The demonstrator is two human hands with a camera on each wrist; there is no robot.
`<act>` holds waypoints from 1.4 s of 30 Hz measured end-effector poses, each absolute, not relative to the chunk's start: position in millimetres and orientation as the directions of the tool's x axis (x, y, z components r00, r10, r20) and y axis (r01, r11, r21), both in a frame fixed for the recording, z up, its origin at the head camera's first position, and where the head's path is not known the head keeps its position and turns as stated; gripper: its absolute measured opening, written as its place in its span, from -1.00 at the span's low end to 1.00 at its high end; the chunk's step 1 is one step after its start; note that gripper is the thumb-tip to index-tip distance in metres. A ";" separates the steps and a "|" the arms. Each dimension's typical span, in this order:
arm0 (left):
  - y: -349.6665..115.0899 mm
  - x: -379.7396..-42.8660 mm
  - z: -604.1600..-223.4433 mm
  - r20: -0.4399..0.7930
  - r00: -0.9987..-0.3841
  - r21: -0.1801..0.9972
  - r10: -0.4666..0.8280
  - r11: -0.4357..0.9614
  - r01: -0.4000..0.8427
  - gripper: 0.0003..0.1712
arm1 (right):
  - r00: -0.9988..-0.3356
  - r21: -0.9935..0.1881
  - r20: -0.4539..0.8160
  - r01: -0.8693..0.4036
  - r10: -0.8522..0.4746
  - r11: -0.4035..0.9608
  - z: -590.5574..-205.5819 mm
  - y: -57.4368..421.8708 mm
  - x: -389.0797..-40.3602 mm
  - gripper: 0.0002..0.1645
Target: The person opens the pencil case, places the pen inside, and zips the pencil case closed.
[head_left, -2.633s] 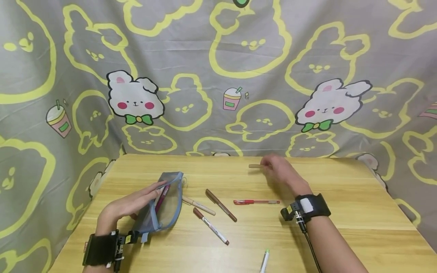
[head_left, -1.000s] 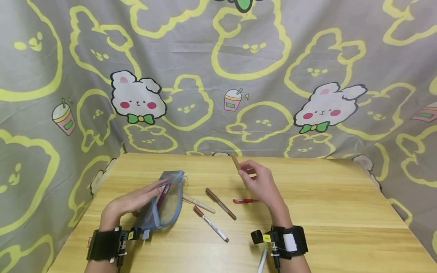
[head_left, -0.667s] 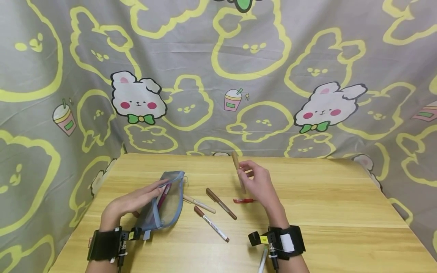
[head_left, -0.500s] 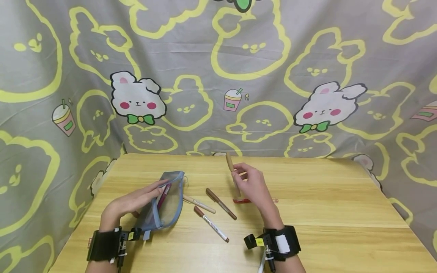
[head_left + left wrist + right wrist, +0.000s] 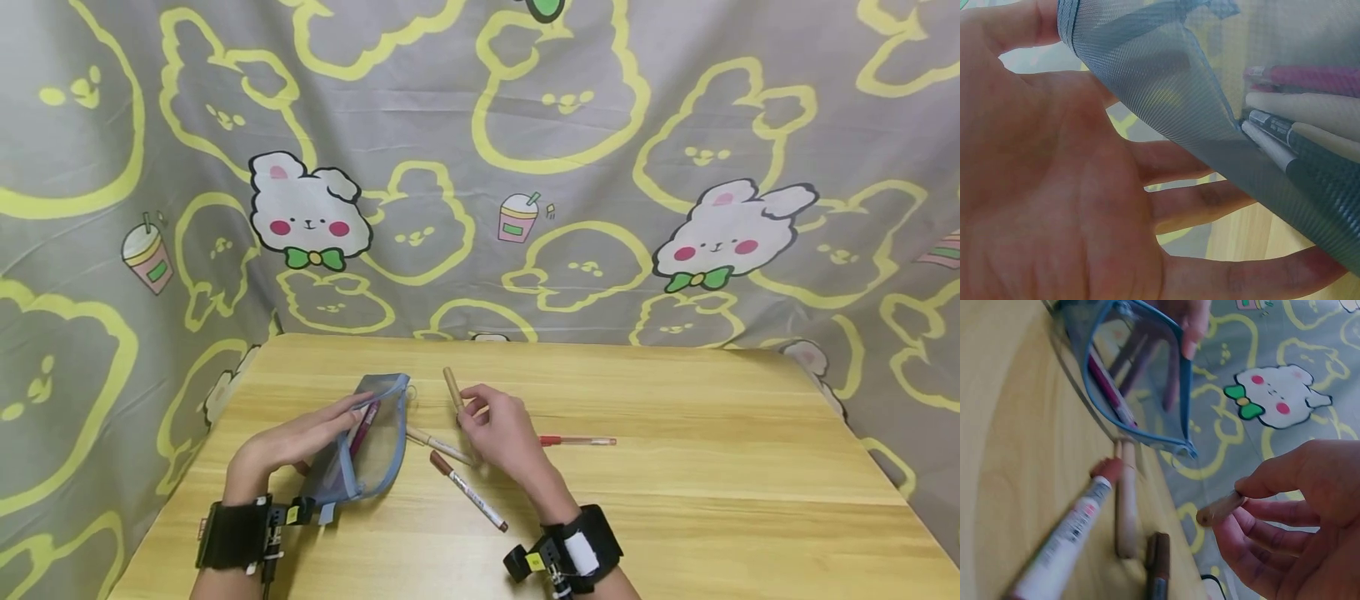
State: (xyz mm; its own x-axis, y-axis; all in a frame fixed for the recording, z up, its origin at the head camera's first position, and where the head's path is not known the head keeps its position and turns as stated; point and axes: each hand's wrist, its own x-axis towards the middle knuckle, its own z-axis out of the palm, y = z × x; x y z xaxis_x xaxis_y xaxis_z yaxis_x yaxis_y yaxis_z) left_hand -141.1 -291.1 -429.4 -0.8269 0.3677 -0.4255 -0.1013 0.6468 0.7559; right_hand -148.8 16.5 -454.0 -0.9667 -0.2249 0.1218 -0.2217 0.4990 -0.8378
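My left hand (image 5: 303, 435) holds a blue mesh pencil pouch (image 5: 381, 467) by its rim, thumb at the zipper edge and fingers along the outside. Its mouth gapes toward the right. Inside lie a purple pen (image 5: 1107, 387) and several pale and dark markers, seen through the mesh in the left wrist view. Right of the pouch, my right hand (image 5: 501, 429) pinches a tan marker (image 5: 452, 388) between thumb and fingers, its capped end tilted up and away. The marker's lower part is mostly hidden by the hand.
On the wooden table (image 5: 720, 500), a beige marker (image 5: 444, 448) lies by the pouch mouth. Nearer is a white marker with a red-brown cap (image 5: 471, 496). A brown marker (image 5: 1159, 565) lies below my right hand, and a red pen (image 5: 585, 441) further right. A patterned curtain (image 5: 420, 108) stands behind.
My right hand took up the tan marker at the table's back and has carried it left and nearer, toward the pouch. My left hand and the pouch have stayed in place.
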 end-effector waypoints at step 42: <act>-290.6 -143.8 -429.9 -0.444 -0.807 0.762 0.389 0.638 -0.112 -0.21 | -0.947 -0.967 -0.128 0.053 -0.293 0.251 -466.7 -72.5 -134.2 -0.54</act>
